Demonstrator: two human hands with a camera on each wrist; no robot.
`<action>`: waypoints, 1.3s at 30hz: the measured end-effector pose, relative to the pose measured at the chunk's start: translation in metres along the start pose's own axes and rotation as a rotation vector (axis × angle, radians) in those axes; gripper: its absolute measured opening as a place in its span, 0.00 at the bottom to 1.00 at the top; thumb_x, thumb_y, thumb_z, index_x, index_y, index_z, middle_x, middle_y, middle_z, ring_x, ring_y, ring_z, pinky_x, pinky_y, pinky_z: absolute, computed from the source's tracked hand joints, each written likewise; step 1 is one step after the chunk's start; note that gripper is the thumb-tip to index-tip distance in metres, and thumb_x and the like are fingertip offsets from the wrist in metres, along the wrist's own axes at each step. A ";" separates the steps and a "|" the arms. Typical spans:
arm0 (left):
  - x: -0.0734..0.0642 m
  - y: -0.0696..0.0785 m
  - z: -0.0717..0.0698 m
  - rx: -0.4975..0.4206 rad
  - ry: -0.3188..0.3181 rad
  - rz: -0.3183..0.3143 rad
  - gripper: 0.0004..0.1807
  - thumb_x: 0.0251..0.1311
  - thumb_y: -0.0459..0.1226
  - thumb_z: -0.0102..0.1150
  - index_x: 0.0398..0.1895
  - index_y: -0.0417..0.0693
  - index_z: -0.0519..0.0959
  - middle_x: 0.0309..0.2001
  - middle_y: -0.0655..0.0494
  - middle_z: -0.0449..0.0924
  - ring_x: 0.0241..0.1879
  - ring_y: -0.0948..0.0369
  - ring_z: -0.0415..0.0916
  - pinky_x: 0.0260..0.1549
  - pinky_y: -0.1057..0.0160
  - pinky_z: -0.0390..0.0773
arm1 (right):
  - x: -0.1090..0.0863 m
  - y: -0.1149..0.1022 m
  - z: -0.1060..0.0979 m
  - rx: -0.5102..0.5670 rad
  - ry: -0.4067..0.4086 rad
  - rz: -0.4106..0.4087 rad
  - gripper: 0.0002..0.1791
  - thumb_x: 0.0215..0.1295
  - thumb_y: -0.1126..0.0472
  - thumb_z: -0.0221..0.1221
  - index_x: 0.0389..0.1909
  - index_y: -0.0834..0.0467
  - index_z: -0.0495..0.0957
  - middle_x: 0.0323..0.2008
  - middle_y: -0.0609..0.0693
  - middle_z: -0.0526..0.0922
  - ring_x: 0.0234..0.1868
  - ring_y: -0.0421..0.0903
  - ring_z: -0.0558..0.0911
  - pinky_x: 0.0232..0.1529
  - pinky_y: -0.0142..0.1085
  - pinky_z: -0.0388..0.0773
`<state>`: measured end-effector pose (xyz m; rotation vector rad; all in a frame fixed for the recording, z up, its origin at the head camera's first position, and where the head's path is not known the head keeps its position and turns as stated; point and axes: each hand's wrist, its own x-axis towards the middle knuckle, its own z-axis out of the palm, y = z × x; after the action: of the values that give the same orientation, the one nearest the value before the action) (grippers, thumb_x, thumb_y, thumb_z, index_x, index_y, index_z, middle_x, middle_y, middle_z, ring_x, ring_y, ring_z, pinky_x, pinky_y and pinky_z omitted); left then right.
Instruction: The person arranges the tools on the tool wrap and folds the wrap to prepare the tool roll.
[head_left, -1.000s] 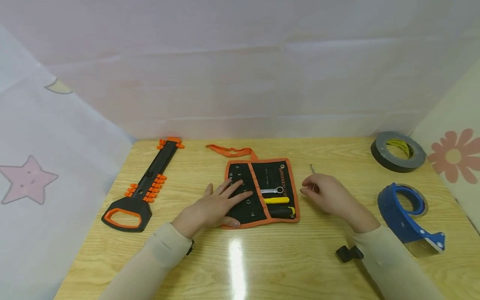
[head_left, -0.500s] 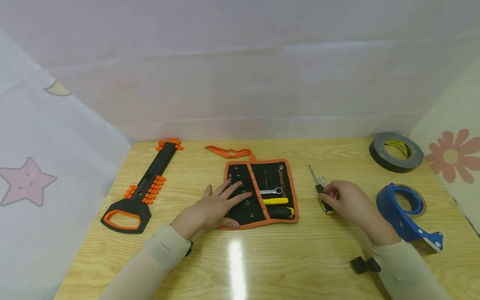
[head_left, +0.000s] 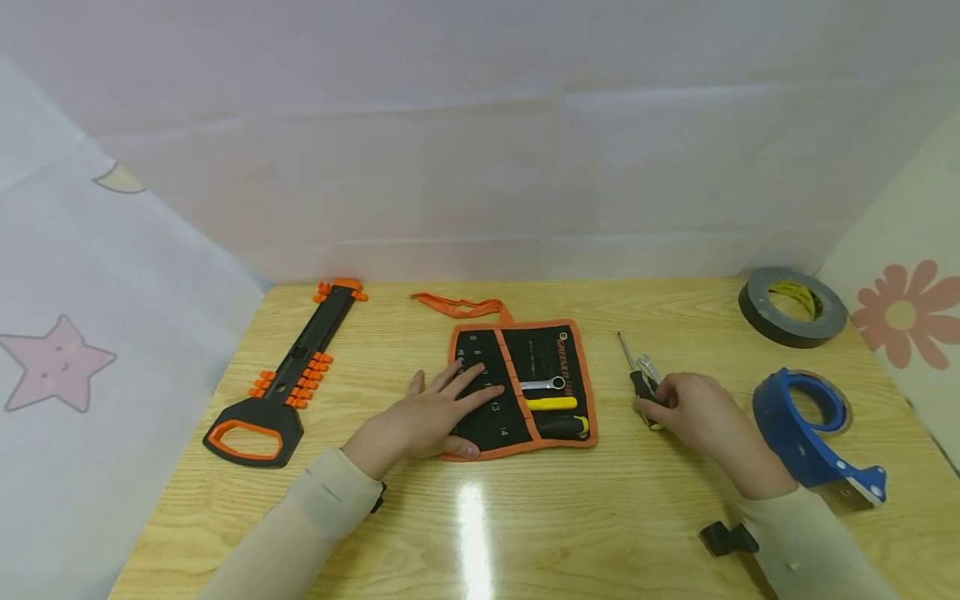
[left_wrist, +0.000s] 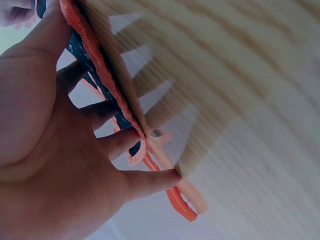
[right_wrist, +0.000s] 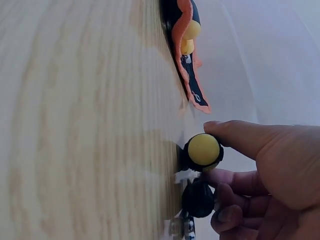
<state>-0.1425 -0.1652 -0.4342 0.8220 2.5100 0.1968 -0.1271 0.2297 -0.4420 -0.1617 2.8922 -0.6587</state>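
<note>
A black tool pouch (head_left: pixel 480 417) with orange trim lies open on the table. My left hand (head_left: pixel 423 417) rests on its numbered pocket side, fingers spread. From the pouch's pockets stick out a ring wrench (head_left: pixel 543 384), a yellow handle (head_left: pixel 552 403) and a black handle (head_left: pixel 562 427). Right of the pouch, my right hand (head_left: pixel 697 417) pinches a screwdriver (head_left: pixel 637 383) between thumb and finger. The right wrist view shows its yellow handle end (right_wrist: pixel 204 149). Beside it are a second black handle (right_wrist: pixel 198 198) and a shiny wrench (head_left: pixel 647 364), partly hidden by the fingers.
A black and orange rack (head_left: pixel 300 358) lies at the left. On the right stand a grey tape roll (head_left: pixel 776 321) and a blue tape dispenser (head_left: pixel 806 442). The pouch's orange strap (head_left: pixel 461 305) trails behind it. Fabric walls border the table (head_left: pixel 375 533).
My right hand has moved right, away from the pouch's edge, and come to the screwdriver, which it earlier mostly hid. My left hand has stayed on the pouch.
</note>
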 end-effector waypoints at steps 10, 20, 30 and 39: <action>0.000 0.000 0.001 0.001 -0.006 -0.013 0.52 0.67 0.60 0.66 0.89 0.75 0.49 0.91 0.53 0.34 0.89 0.41 0.33 0.77 0.19 0.46 | 0.002 0.000 0.003 -0.005 -0.030 0.025 0.20 0.71 0.47 0.70 0.29 0.60 0.85 0.26 0.50 0.85 0.26 0.45 0.78 0.29 0.39 0.74; 0.000 0.000 0.003 -0.003 0.003 -0.006 0.52 0.67 0.60 0.66 0.89 0.74 0.49 0.91 0.52 0.35 0.89 0.41 0.33 0.77 0.19 0.47 | -0.004 -0.003 -0.005 0.047 0.042 0.083 0.21 0.71 0.46 0.68 0.33 0.62 0.84 0.25 0.50 0.84 0.26 0.45 0.77 0.28 0.37 0.71; 0.001 -0.001 0.001 0.005 0.003 -0.010 0.52 0.67 0.61 0.66 0.89 0.75 0.49 0.91 0.53 0.35 0.89 0.41 0.33 0.77 0.19 0.47 | -0.005 -0.003 -0.014 0.100 0.097 0.033 0.20 0.75 0.51 0.67 0.46 0.68 0.85 0.35 0.57 0.89 0.31 0.47 0.84 0.31 0.42 0.80; 0.000 0.001 0.000 0.002 0.006 -0.003 0.52 0.67 0.60 0.66 0.89 0.74 0.50 0.91 0.52 0.36 0.89 0.41 0.34 0.77 0.19 0.47 | -0.003 -0.006 -0.016 0.113 0.111 -0.018 0.21 0.77 0.52 0.67 0.57 0.66 0.85 0.47 0.64 0.91 0.43 0.59 0.89 0.35 0.47 0.84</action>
<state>-0.1417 -0.1647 -0.4343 0.8191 2.5175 0.1965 -0.1268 0.2309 -0.4250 -0.1401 2.9514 -0.8581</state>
